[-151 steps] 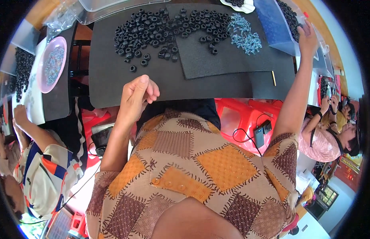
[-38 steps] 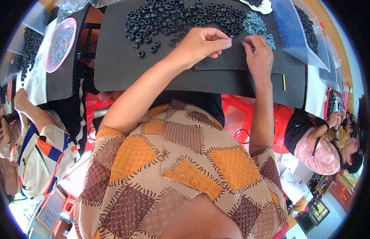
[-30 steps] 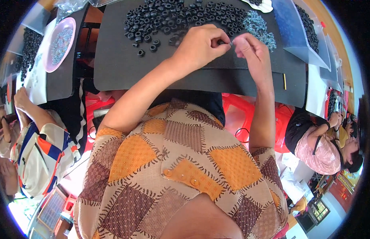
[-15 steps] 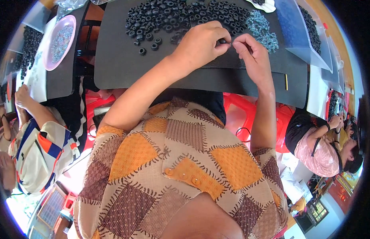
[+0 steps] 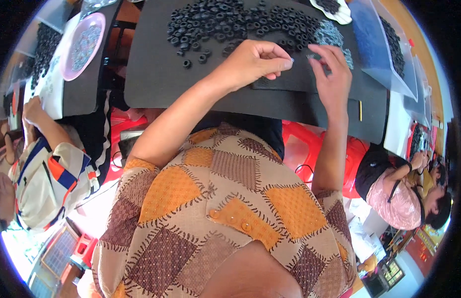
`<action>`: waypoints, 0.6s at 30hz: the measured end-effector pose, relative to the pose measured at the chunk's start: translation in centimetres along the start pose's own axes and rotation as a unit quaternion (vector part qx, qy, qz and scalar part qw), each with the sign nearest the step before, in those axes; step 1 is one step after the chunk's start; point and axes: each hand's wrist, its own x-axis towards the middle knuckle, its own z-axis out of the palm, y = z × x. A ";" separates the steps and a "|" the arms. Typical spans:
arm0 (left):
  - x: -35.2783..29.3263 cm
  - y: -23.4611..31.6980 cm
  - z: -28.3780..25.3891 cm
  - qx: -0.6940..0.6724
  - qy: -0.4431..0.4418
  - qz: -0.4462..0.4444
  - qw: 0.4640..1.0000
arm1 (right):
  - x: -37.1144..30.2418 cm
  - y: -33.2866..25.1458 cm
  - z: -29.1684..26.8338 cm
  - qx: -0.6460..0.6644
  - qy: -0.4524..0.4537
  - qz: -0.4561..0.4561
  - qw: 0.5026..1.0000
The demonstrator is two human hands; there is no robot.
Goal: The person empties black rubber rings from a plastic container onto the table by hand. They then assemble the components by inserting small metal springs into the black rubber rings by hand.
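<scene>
My left hand (image 5: 255, 64) is over the dark table mat, thumb and forefinger pinched together. A tiny pale bluish bit (image 5: 292, 60) shows at their tips; its kind is too small to make out. To the right, my right hand (image 5: 334, 74) is raised with thumb and forefinger apart, a faint glint beside the thumb tip. Beyond both hands lies a spread of small black ring-shaped parts (image 5: 225, 22), a few of them loose on the left. Small clear bluish pieces (image 5: 329, 35) lie in a heap just beyond my right hand.
A thin yellow stick (image 5: 360, 111) lies at the right of the table (image 5: 156, 84). Clear plastic bins (image 5: 372, 44) stand on the right, near a white dish (image 5: 345, 15) of dark bits. At left, a co-worker (image 5: 51, 169) sits by a pink bowl (image 5: 66, 69). Red stools (image 5: 310, 139) are below.
My hands have drawn apart, and the right fingers have spread. The black part seen in my left pinch before no longer shows there. The whole view has shifted slightly.
</scene>
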 end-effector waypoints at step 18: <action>-8.1 -0.6 -3.7 -0.177 0.068 0.020 0.982 | -2.9 -5.2 5.7 0.454 -0.074 0.094 0.883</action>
